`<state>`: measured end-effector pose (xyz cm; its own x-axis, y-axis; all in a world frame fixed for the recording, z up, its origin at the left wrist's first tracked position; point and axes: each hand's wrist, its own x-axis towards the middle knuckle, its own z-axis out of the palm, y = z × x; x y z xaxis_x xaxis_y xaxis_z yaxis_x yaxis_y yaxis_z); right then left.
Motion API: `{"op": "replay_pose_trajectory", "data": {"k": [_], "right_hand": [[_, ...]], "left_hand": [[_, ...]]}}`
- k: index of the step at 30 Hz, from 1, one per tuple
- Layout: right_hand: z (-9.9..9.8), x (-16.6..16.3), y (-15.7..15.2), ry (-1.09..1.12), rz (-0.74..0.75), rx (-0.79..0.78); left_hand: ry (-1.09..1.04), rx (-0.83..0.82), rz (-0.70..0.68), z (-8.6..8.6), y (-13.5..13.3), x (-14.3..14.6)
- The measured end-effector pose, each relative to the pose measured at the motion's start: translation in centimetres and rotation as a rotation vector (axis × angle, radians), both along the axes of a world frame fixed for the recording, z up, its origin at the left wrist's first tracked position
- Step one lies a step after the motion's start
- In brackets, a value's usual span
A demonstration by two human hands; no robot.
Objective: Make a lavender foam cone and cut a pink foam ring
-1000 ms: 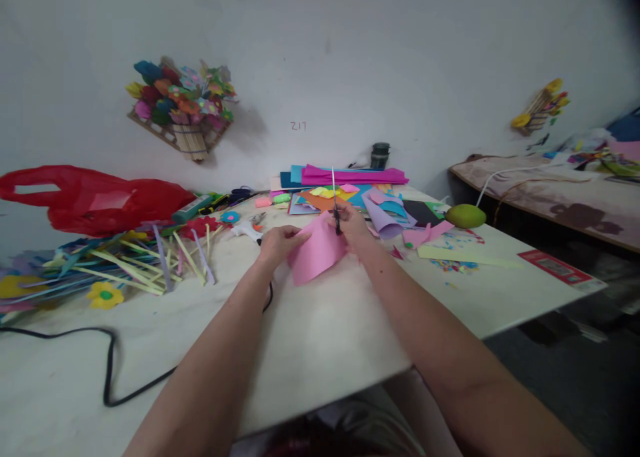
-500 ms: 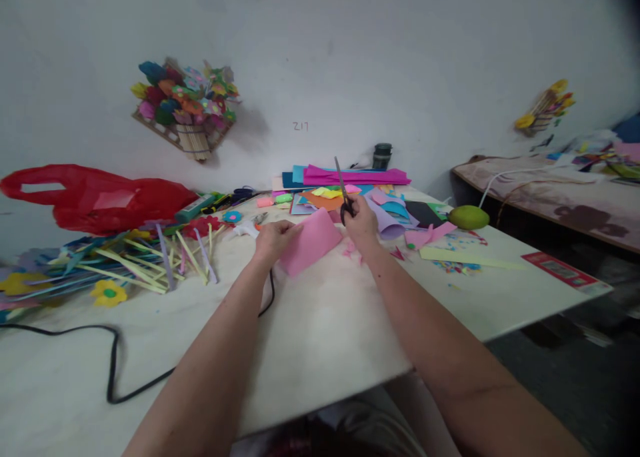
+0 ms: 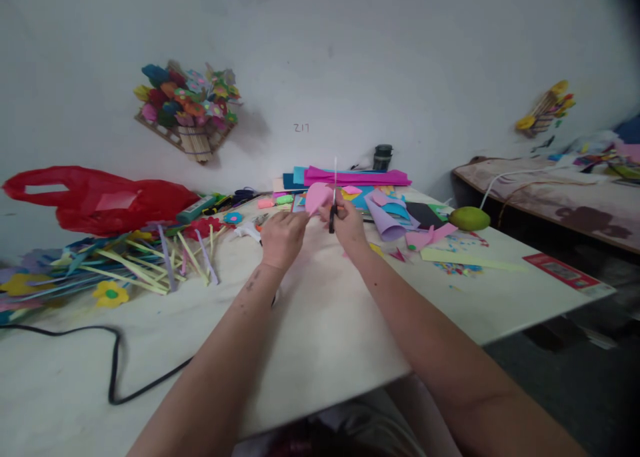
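A sheet of pink paper [image 3: 319, 198] is pinched in my left hand [image 3: 284, 238], its far part raised and bent upward. My right hand [image 3: 349, 225] is closed around the dark handles of a pair of scissors [image 3: 335, 193], whose blades point up and away right beside the sheet's edge. Whether the blades touch the pink sheet I cannot tell. Just beyond the hands lie coloured sheets, with a curled lilac sheet [image 3: 387, 218] to the right. A white glue gun [image 3: 247, 231] rests left of my left hand.
Thin yellow and lilac strips [image 3: 135, 263] and a yellow flower [image 3: 111, 293] cover the left side, before a red plastic bag [image 3: 110, 200]. A green mango-like fruit [image 3: 470, 218] sits at right, near yellow paper [image 3: 470, 259]. A black cord [image 3: 115, 357] crosses the front left.
The pink sheet has gone from lying low and flat-facing to raised and bent farther away. My left hand has turned palm-down and moved right; the scissors have shifted left, now nearly vertical.
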<state>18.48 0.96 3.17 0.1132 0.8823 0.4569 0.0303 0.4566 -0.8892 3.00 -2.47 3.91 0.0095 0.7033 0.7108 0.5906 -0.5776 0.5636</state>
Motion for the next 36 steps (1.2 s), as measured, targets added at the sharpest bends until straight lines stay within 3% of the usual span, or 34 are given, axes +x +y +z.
{"op": "replay_pose_trajectory", "data": {"k": [4, 7, 14, 17, 21, 23, 26, 30, 36], "right_hand": [[0.4, -0.6, -0.6, 0.256, -0.012, -0.068], [0.3, -0.7, -0.7, 0.343, -0.057, -0.121], [0.5, -0.5, -0.4, 0.484, -0.147, -0.207], [0.6, -0.2, -0.2, 0.473, -0.173, -0.206], [0.4, 0.3, -0.1, 0.441, -0.182, -0.182], [0.3, 0.3, -0.2, 0.441, -0.159, -0.149], [0.3, -0.1, -0.6, 0.415, -0.103, -0.100], [-0.1, -1.0, -0.9, 0.395, -0.028, -0.114], [-0.9, -1.9, -0.7, 0.382, 0.033, -0.143]], "left_hand": [[-0.050, 0.058, -0.188, -0.8, 0.1, 0.6], [0.072, 0.108, -0.184, -1.5, 0.3, 0.7], [0.053, 0.120, -0.108, -1.1, -1.7, 1.9], [0.092, 0.055, -0.128, -1.3, -2.6, 3.0], [0.089, -0.193, -0.131, -2.6, -2.4, 4.7], [-0.078, -0.402, -0.158, -3.2, -1.9, 5.2], [-0.551, -0.569, -0.253, -3.6, -1.0, 5.4], [-1.008, -0.556, -0.338, -3.3, -0.4, 4.7], [-1.336, -0.559, -0.360, -3.0, 0.6, 3.6]]}}
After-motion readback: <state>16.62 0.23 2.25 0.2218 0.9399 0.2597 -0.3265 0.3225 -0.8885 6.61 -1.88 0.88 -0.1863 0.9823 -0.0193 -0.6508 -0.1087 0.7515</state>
